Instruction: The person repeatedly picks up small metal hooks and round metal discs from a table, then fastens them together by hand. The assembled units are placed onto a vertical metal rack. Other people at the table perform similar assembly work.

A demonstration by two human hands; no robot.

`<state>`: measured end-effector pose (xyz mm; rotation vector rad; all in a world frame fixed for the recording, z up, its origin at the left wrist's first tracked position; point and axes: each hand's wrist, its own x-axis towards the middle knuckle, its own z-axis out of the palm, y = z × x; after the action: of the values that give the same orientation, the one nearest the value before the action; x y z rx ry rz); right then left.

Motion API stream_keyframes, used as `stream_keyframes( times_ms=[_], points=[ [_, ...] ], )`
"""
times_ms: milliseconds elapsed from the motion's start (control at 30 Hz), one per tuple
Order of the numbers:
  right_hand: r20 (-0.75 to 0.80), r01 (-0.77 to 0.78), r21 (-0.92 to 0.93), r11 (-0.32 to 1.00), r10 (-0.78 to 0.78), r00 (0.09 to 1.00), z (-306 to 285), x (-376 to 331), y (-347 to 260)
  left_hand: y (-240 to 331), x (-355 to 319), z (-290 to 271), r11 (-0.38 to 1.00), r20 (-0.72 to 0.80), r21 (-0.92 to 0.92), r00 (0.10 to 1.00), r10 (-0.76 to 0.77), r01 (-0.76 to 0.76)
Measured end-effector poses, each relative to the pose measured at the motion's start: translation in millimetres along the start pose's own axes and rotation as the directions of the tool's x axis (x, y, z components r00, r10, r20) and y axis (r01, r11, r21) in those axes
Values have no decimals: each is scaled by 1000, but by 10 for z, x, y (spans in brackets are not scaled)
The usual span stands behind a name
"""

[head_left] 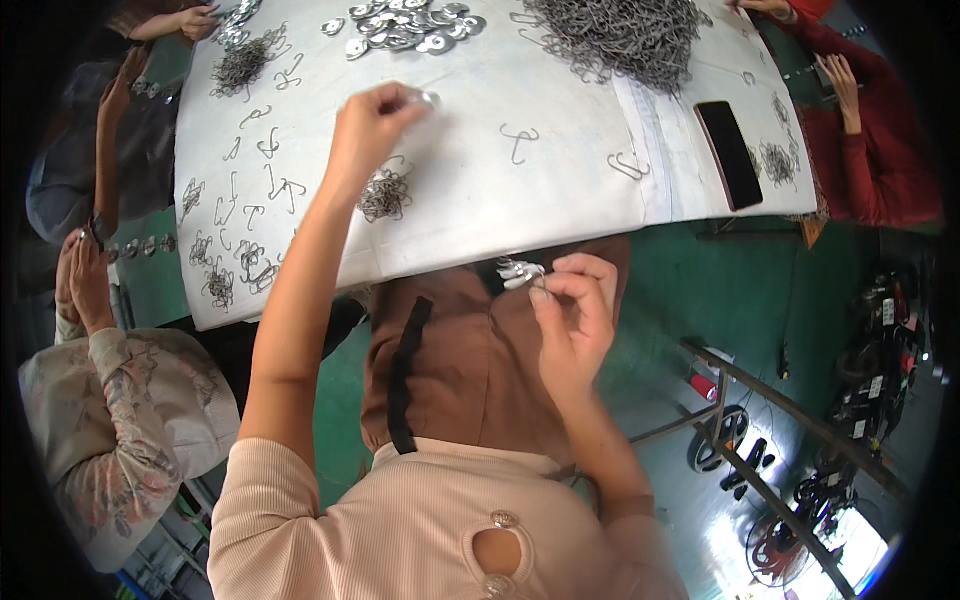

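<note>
And here's the left hand (378, 118), out over the bench (455, 215), thumb and fingers pinching a shiny piece (428, 99), probably a disc, too blurred to read its long axis. The right hand (578, 315) sits nearer the body, just off the bench's near edge, thumb and forefinger pinched on a bunch of silvery pieces (518, 273) that points left from the fingertips over the lap.

Here's the relation that counts, as I judge it: the shiny piece lies ahead and to the left of the right hand, well apart from the bunch, with bare bench between.

Going outward, a small wire clump (385, 195) lies just on the near side of the left hand. Loose wire hooks (519, 143) lie to that hand's right, with another pair (628, 165) ahead of the right hand. Beyond the left hand, a pile of silvery discs (415, 27); the left is the closer of the two hands. Farther right, a big dark heap of hooks (625, 40), and a phone (728, 155) well right of both hands. Scattered hooks (270, 190) spread left of the left forearm, and co-workers' hands show past both sides: one pair (90, 275) left, one raised hand (843, 85) right.
</note>
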<state>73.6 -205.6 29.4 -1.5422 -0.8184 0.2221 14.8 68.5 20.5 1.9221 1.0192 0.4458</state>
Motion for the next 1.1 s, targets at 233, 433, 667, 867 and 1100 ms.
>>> stream_keyframes(
  times_ms=[233, 433, 667, 867, 1100],
  points=[
    [7, -6, -28, 1000, 6, 1000, 92, -3, 68, 438, -1223, 349, 755, 295, -624, 956, -12, 202],
    [23, -27, -70, 997, 28, 999, 148, -24, 94, 537, -1487, 348, 812, 203, -575, 979, 29, 95],
    [147, -143, -234, 962, 180, 973, -36, 276, 82, 321, -1578, 355, 816, 134, -577, 989, 64, 25],
    [166, -153, -737, 658, 396, 903, 404, 1245, 587, 237, -1613, 466, 827, 132, -562, 986, 102, -10],
    [402, 114, -824, 555, 432, 807, 676, 1422, 683, 196, -1645, 444, 882, 76, -454, 981, 176, -123]
  ],
)
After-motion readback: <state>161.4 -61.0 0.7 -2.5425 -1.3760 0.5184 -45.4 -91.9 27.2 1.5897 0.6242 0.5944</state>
